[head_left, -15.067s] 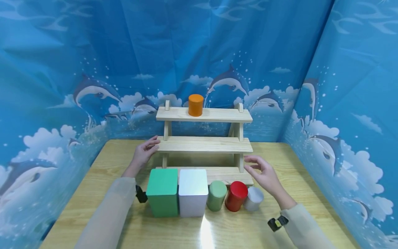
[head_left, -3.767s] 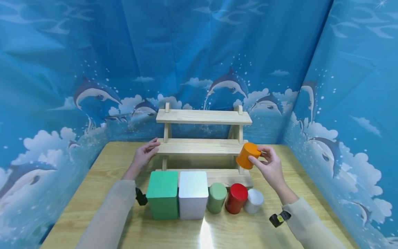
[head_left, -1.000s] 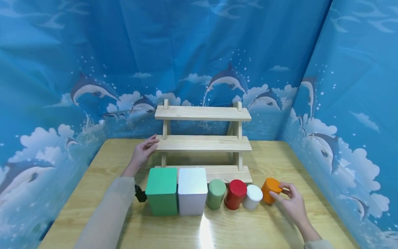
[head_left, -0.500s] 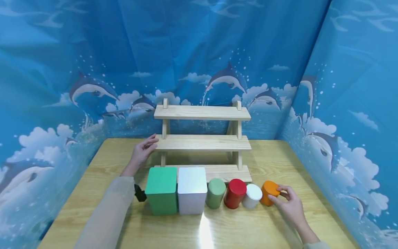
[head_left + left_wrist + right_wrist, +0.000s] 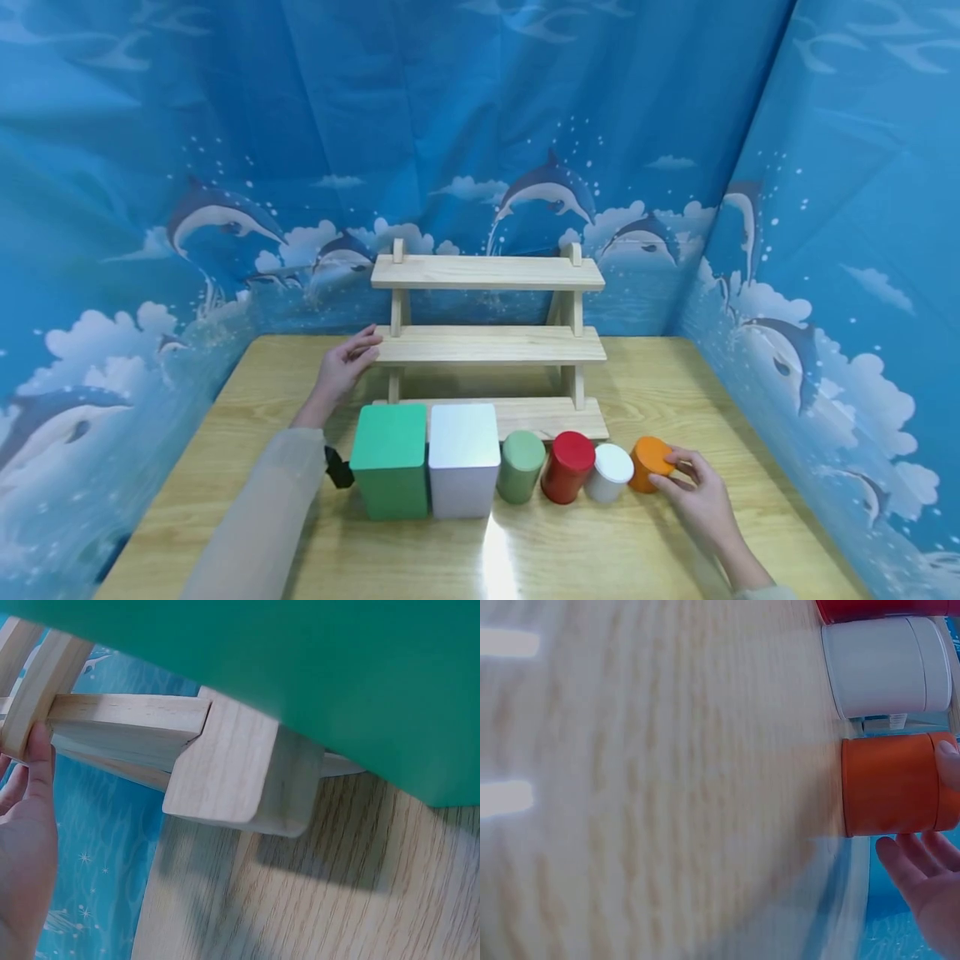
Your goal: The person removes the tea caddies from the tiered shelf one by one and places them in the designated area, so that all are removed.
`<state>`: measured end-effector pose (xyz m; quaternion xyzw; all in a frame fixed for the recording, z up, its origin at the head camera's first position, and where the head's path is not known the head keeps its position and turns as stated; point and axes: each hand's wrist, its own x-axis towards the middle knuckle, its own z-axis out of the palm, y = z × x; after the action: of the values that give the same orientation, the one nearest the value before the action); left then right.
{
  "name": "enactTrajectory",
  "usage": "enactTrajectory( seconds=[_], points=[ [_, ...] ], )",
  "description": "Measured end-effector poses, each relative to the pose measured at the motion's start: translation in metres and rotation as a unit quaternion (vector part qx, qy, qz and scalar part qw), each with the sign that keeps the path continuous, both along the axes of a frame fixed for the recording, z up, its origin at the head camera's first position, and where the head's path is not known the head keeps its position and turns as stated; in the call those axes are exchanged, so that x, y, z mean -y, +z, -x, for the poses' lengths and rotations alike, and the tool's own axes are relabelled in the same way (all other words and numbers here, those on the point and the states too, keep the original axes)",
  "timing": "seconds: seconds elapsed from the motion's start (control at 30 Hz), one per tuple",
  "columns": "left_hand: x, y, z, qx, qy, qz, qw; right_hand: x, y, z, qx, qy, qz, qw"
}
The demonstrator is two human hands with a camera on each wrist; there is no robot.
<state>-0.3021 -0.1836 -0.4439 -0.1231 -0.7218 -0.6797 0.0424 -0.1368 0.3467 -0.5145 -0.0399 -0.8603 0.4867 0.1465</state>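
Observation:
A small orange lidded canister (image 5: 649,465) stands upright on the table at the right end of a row. My right hand (image 5: 701,500) holds it near its lid between thumb and fingers. In the right wrist view the thumb (image 5: 948,761) lies against the lid, the other fingers on the opposite side. My left hand (image 5: 341,371) grips the left end of the middle board of a three-tier wooden stand (image 5: 487,343). In the left wrist view, the left hand (image 5: 26,840) pinches that board's end from below.
Left of the orange canister stand a white canister (image 5: 609,473), a red one (image 5: 568,467), a light green one (image 5: 521,467), a white box (image 5: 463,467) and a green box (image 5: 390,467). They partly hide the stand's lowest board. A blue dolphin curtain (image 5: 480,125) closes off the back and sides.
The orange canister has come from the stand's top board down to the table beside the white canister, carried by my right hand. The left hand stays at the stand. Little differs over the last half second.

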Motion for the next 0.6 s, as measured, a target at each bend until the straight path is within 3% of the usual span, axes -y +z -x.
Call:
enactTrajectory(
  seconds=[0.37,0.6],
  points=[
    [0.005,-0.001,0.003,0.006,-0.006,0.002,1.0,0.002,0.004,-0.001,-0.032,0.017,-0.018,0.999],
    [0.007,-0.009,0.007,0.021,0.006,0.003,0.9998,0.001,0.013,0.001,-0.073,0.01,-0.006,0.997]
  ],
)
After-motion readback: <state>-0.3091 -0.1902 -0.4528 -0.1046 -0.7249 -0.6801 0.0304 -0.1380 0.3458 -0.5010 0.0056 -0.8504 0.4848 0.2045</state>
